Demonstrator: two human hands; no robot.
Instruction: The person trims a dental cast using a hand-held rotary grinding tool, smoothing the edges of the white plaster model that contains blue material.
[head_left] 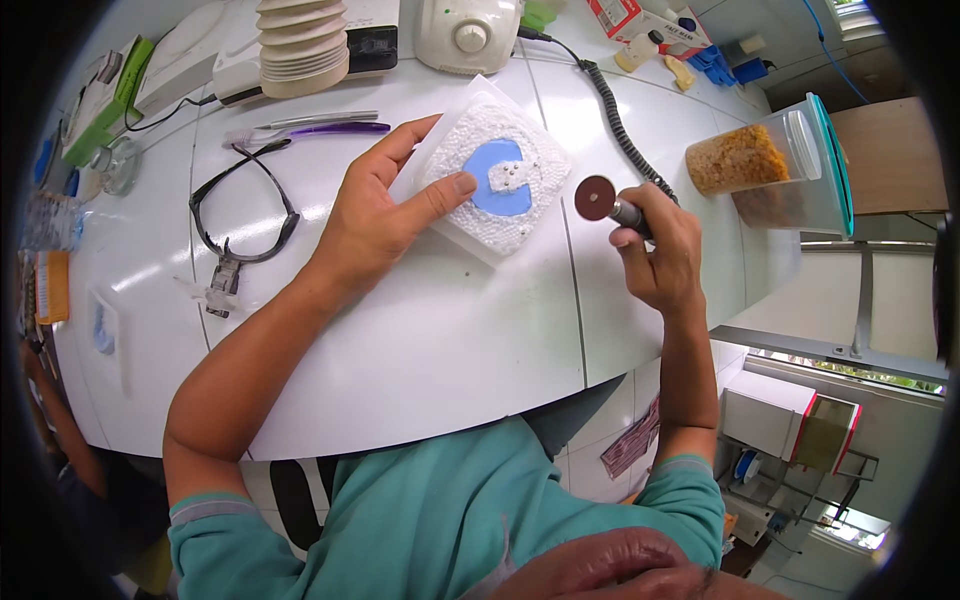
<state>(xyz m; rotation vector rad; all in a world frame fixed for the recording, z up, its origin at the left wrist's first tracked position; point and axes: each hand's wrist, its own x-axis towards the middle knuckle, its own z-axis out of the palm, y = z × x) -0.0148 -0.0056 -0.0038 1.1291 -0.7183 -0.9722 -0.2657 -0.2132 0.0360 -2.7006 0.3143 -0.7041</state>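
My left hand [385, 210] grips the left side of a square translucent tray [555, 165] filled with white bumpy material. Its thumb lies over the edge of a blue horseshoe-shaped piece [496, 203], which surrounds a small white patch [508, 175] dotted with several metal-looking specks. Just right of the tray, my right hand [660, 250] is closed around a metal rotary handpiece [630, 218] with a reddish-brown disc [595, 198] at its tip. The disc is apart from the tray. A black coiled cord [605, 90] runs from behind this hand toward a cream control unit [465, 35].
Left lie black eyewear [285, 232], a purple brush [340, 130], a small translucent tray [103, 330]. Behind stand a ribbed cream column [300, 45] and small bottle [637, 52]. Right are containers with orange granules [735, 160]. Another person's arm [70, 430] shows at lower left.
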